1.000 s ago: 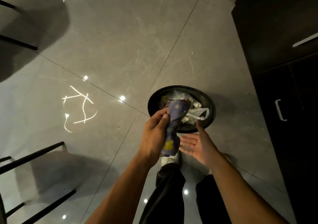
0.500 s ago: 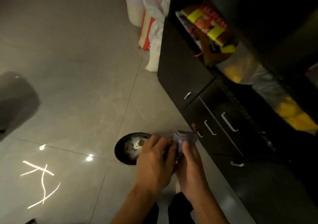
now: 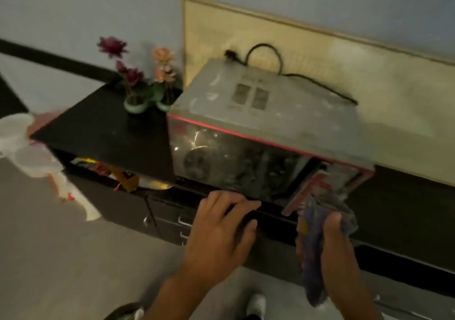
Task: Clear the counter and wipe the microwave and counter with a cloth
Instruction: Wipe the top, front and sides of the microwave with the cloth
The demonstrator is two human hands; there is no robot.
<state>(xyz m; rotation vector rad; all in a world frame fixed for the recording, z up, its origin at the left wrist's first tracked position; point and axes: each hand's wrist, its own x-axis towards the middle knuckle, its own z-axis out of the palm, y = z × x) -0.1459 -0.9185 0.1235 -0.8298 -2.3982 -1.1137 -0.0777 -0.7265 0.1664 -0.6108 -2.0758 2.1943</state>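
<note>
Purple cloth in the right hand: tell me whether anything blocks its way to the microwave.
Nothing visible does. The right hand holds the purple patterned cloth close to the front corner of the dusty grey microwave; the left hand is off to the side.

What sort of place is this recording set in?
Probably a home kitchen or dining corner: a dusty microwave on a dark counter with drawers below, and potted flowers beside it. The right hand holds a cloth.
</note>
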